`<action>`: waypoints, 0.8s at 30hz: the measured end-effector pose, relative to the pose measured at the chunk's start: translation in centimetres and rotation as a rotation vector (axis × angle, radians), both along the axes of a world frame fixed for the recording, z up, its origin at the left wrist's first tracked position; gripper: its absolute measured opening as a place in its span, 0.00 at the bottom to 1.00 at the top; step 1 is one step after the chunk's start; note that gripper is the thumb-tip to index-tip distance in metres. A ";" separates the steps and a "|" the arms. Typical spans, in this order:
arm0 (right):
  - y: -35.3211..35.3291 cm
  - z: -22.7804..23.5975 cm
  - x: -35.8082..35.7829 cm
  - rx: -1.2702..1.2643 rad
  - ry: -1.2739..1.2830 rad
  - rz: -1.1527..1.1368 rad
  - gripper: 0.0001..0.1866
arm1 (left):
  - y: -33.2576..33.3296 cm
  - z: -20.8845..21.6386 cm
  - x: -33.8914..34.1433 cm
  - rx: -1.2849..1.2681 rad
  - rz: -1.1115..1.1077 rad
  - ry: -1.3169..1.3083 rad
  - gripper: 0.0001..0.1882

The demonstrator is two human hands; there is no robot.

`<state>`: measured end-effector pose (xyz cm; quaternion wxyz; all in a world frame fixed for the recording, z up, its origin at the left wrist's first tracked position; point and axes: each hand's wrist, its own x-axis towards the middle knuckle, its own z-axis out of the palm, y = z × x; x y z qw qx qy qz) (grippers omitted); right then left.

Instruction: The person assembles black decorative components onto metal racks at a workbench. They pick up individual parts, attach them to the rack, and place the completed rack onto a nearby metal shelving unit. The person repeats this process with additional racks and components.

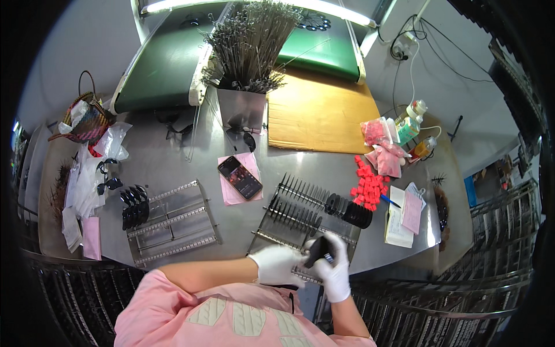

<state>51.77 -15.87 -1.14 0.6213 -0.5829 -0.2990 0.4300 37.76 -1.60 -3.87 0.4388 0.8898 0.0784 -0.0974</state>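
Note:
White gloves cover both hands. My right hand (336,274) is closed round a dark, curved lens-like piece (318,252) over the near edge of a metal rack. Beside it, at the rack's near left corner, my left hand (277,266) has its fingers drawn together; whatever they hold is hidden. The metal rack (272,236) carries rows of thin dark pieces standing on edge, with rounder black lenses (357,215) at its right end. Left of it lies a second metal rack (173,220), with several black curved pieces (136,206) at its left edge.
A phone (240,177) rests on pink cloth. Red cubes (369,184), a notebook (399,225) and bottles (409,121) are at right. Behind stand a bin of wire hooks (243,107), cardboard (321,118) and a green conveyor belt (165,69). Sunglasses (108,185) and a basket (87,121) sit left.

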 end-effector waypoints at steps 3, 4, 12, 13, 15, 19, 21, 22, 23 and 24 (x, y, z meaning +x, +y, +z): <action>-0.6 -2.9 3.7 0.146 0.238 -0.220 0.32 | 4.3 1.1 0.4 0.584 0.051 -0.351 0.38; -0.3 -4.2 4.9 0.089 0.052 -0.249 0.31 | 6.3 1.1 1.0 0.721 0.001 -0.453 0.41; 3.7 -8.4 7.7 0.237 -1.063 0.059 0.34 | 8.3 -3.1 2.1 0.875 -0.036 -0.542 0.41; 4.2 -8.0 7.9 0.269 -1.110 0.116 0.34 | 7.8 -3.6 1.9 0.871 -0.053 -0.485 0.41; 4.4 -6.9 8.2 0.190 -1.174 0.212 0.30 | 7.6 -3.9 1.3 0.812 -0.033 -0.508 0.42; 3.2 -5.5 8.9 0.091 -1.149 0.275 0.26 | 10.4 0.0 1.1 0.693 0.031 -0.528 0.44; 1.9 -5.5 9.5 0.061 -1.094 0.212 0.28 | 13.6 4.1 1.8 0.742 0.163 -0.513 0.40; 1.1 -5.7 9.9 0.103 -1.026 0.192 0.30 | 16.1 6.8 1.9 0.914 0.233 -0.408 0.35; 0.3 -6.0 10.3 0.099 -0.984 0.168 0.33 | 18.1 9.3 2.1 1.028 0.402 -0.819 0.31; -0.6 -6.3 10.8 0.079 -1.036 0.151 0.33 | 20.7 11.8 2.5 1.054 0.572 -0.781 0.29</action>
